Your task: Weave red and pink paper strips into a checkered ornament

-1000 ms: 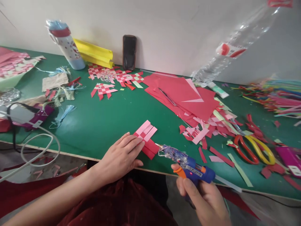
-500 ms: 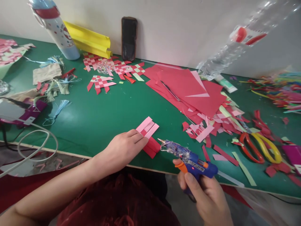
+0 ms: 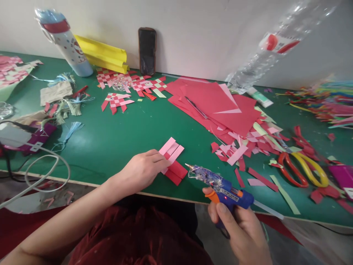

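My left hand (image 3: 147, 167) is closed at the left side of some crossed pink and red paper strips (image 3: 176, 170), its fingertips on them. The strips lie on the green table near its front edge, and part of them is hidden under the fingers. In my right hand (image 3: 238, 228) is a blue hot glue gun (image 3: 220, 186) with an orange trigger and a lit red light. Its metal nozzle points left at the strips, just to their right and not touching them. A clear glue stick (image 3: 267, 209) sticks out of its back end.
Red paper sheets (image 3: 217, 99) with a pen (image 3: 196, 107) lie behind, beside paper scraps. Scissors (image 3: 292, 170) rest at right. A plastic bottle (image 3: 261, 55), a phone (image 3: 147, 51) and a flask (image 3: 66, 44) stand along the wall. Tassels (image 3: 70, 132) and a white cable (image 3: 46, 156) lie left.
My left hand has slid slightly left and back along the strips, so more of the red strips shows. The glue gun stays nearly in place. The whole view has shifted a little.
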Motion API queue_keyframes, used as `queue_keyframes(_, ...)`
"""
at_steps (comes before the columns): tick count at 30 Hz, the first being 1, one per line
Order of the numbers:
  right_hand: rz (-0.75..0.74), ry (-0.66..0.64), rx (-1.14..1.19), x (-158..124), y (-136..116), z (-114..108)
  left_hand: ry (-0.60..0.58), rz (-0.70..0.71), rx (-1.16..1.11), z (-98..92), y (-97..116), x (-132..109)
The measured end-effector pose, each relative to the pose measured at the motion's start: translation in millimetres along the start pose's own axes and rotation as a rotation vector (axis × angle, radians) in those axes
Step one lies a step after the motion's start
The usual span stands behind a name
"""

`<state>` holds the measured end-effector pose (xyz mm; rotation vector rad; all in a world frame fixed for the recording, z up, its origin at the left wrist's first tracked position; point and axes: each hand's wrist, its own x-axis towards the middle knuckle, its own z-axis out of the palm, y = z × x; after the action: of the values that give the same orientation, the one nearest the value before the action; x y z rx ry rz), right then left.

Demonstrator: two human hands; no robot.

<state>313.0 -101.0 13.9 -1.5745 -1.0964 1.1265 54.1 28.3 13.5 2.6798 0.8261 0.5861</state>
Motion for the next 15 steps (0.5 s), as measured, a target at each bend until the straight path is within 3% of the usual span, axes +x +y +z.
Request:
queue_keyframes(7, -0.055, -0.047, -0.028, -1.1, 7.2, -5.7, -0.054, 0.122, 0.045, -4.9, -1.2, -0.8)
queue_keyframes(15, 0.028, 0.081, 0.019, -9.0, -3.5, 5.5, -0.082, 0.036, 0.056, -6.0, 6.5, -6.8)
